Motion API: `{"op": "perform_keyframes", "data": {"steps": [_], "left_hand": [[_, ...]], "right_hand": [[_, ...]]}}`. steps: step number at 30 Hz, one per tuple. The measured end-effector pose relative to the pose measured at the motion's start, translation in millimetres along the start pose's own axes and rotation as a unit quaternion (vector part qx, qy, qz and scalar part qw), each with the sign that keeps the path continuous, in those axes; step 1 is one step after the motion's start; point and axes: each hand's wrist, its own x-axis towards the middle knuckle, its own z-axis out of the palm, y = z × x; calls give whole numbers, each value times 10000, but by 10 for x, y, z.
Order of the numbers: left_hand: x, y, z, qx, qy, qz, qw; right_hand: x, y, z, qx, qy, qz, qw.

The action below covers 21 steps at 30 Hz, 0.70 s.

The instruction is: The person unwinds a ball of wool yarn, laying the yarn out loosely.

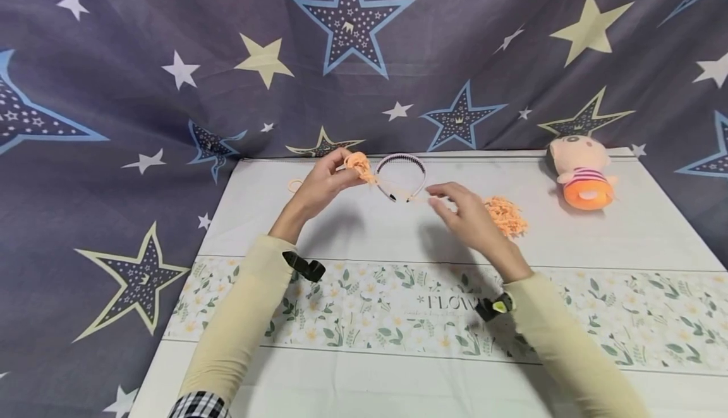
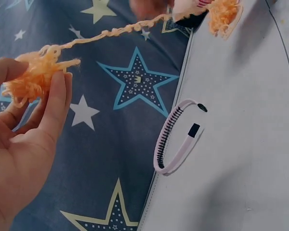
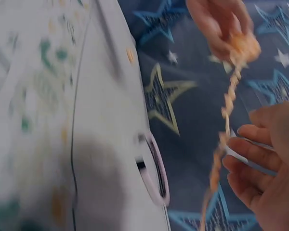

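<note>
My left hand (image 1: 321, 184) pinches a fluffy bundle of orange yarn (image 2: 36, 79) between thumb and fingers, raised above the table. From the bundle a thin, crinkled yarn strand (image 2: 118, 32) stretches across toward the right. My right hand (image 1: 463, 215) is at this strand, its fingers apart and loosely bent. In the right wrist view the strand passes right at the fingertips (image 3: 233, 144) and runs on below them. A pile of orange yarn (image 1: 505, 217) lies on the table, partly behind my right hand.
A pale headband (image 1: 401, 157) with dark inner teeth lies between my hands near the table's back edge. A plush doll (image 1: 582, 174) in orange sits at the back right. A small orange loop (image 1: 294, 185) lies left. A starry curtain (image 1: 364, 108) hangs behind the white table (image 1: 364, 228).
</note>
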Motion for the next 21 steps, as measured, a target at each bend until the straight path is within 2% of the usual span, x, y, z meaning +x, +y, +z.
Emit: {"op": "perform_keyframes", "data": {"steps": [3, 6, 14, 17, 21], "left_hand": [[5, 9, 28, 39, -48, -25, 10000], [9, 15, 46, 90, -6, -36, 10000], [28, -17, 9, 395, 613, -104, 9973], [28, -32, -26, 326, 787, -109, 9963], [19, -40, -71, 241, 861, -83, 9960]], "right_hand": [[78, -126, 158, 228, -321, -64, 9992], [109, -205, 259, 398, -360, -153, 9984], [77, -234, 295, 590, 106, -391, 9974], [57, -179, 256, 659, 306, -347, 9968], [40, -83, 184, 756, 647, -191, 9948]]}}
